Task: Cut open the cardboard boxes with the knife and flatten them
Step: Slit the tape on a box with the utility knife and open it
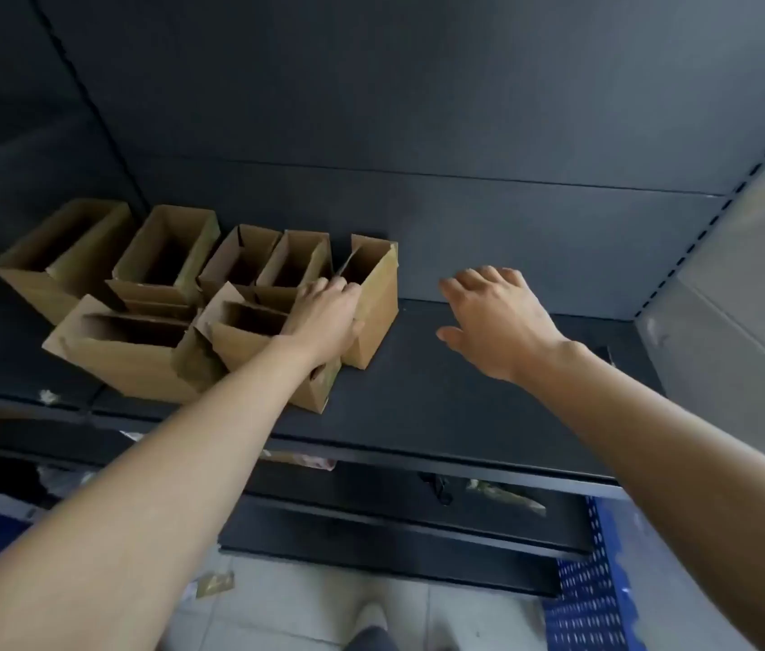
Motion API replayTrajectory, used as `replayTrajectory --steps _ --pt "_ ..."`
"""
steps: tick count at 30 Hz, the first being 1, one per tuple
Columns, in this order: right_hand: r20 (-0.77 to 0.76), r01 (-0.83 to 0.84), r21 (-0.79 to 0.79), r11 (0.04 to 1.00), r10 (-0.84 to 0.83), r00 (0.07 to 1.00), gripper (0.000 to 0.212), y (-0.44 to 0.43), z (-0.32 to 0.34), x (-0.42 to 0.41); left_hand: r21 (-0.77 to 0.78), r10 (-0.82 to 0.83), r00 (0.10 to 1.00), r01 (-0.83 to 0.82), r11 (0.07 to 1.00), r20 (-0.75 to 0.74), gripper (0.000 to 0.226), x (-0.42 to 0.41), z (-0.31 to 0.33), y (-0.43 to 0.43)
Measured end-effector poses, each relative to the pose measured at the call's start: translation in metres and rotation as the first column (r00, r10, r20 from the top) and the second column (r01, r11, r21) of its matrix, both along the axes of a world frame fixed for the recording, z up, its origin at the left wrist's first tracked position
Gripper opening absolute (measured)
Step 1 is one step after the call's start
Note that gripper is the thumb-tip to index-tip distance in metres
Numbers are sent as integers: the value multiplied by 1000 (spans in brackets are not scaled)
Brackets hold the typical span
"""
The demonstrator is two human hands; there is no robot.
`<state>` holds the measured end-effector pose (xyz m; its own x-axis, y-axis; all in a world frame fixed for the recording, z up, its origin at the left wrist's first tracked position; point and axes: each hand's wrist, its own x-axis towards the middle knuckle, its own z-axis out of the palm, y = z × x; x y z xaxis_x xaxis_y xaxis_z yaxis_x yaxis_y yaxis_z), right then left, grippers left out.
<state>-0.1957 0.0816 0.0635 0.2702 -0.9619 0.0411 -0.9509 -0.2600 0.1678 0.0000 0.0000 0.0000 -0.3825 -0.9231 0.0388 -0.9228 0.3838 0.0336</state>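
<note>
Several open brown cardboard boxes stand in a cluster on the left half of a dark shelf [465, 392]. The rightmost box [378, 293] is upright with its top open. My left hand [324, 317] grips that box's near left wall, fingers curled over its rim. A front box [239, 331] lies just under my left forearm. My right hand [493, 317] hovers above the bare shelf to the right of the boxes, fingers spread and holding nothing. No knife is in view.
A large box [66, 256] and a wide front box [122, 354] fill the shelf's left part. The dark back panel [465, 180] rises behind. A grey side wall [737, 298] closes the right. A blue perforated crate [591, 599] sits on the floor below.
</note>
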Motion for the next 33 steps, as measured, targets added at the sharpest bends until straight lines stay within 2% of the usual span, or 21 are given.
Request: replayTrajectory --steps 7,12,15,19,20,22,26,28,31,32,33 --pt "57 108 -1 994 -108 993 39 -23 -17 -5 213 103 992 -86 973 -72 53 -13 -13 -42" --pt "110 184 39 982 -187 976 41 -31 -29 -9 240 194 947 -132 962 -255 16 -21 -18 -56" --pt "165 226 71 971 -235 958 43 -35 -32 -17 276 252 871 -141 951 -422 14 -27 -8 -62" --pt "320 329 140 934 -357 877 39 -39 -34 -33 342 302 675 -77 937 -673 15 -34 10 -64" --pt "394 365 170 915 -403 826 41 -41 -36 -39 361 316 621 -58 931 -717 17 -37 14 -62" --pt "557 415 280 866 -498 665 54 -42 -37 -52 422 367 537 -22 906 -760 22 -44 18 -59" --pt "750 391 509 766 -618 235 84 -41 -37 -86 619 568 321 79 782 -758 25 -60 20 -54" --pt "757 309 621 720 -654 4 86 -38 -37 -106 715 681 219 171 678 -699 27 -70 18 -46" --pt "667 100 735 671 -687 -288 75 -34 -43 -128 801 790 178 266 536 -587 19 -83 9 -32" --pt "629 36 747 664 -688 -360 68 -32 -44 -133 817 808 178 274 508 -562 20 -88 4 -28" --pt "610 1 750 661 -691 -388 63 -31 -45 -137 826 812 195 272 493 -549 23 -93 -3 -25"
